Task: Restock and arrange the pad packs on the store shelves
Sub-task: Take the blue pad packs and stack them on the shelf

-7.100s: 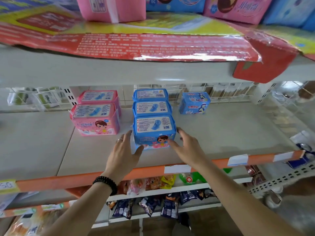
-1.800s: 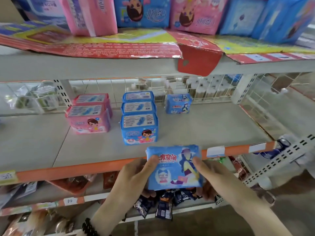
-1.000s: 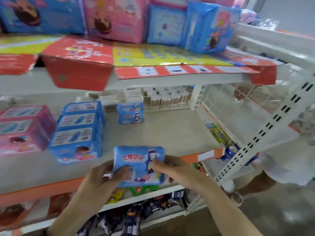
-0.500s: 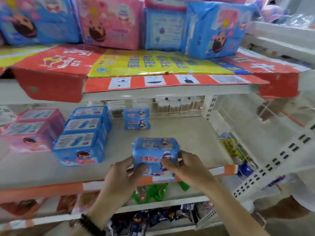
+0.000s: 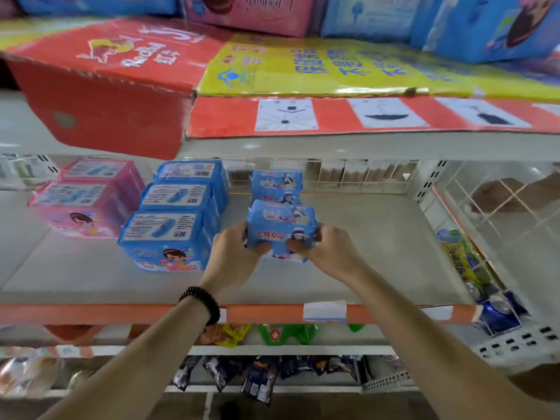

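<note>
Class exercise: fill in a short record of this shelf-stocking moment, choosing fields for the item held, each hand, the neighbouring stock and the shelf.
Item held: small blue pad pack, over the middle shelf
Left hand: left hand grips the pack's left end; black bead bracelet on the wrist
Right hand: right hand grips the pack's right end
Directly behind: matching small blue packs at the back
To the left: row of three blue packs, then pink packs
Shelf above: large packs on flattened cardboard
</note>
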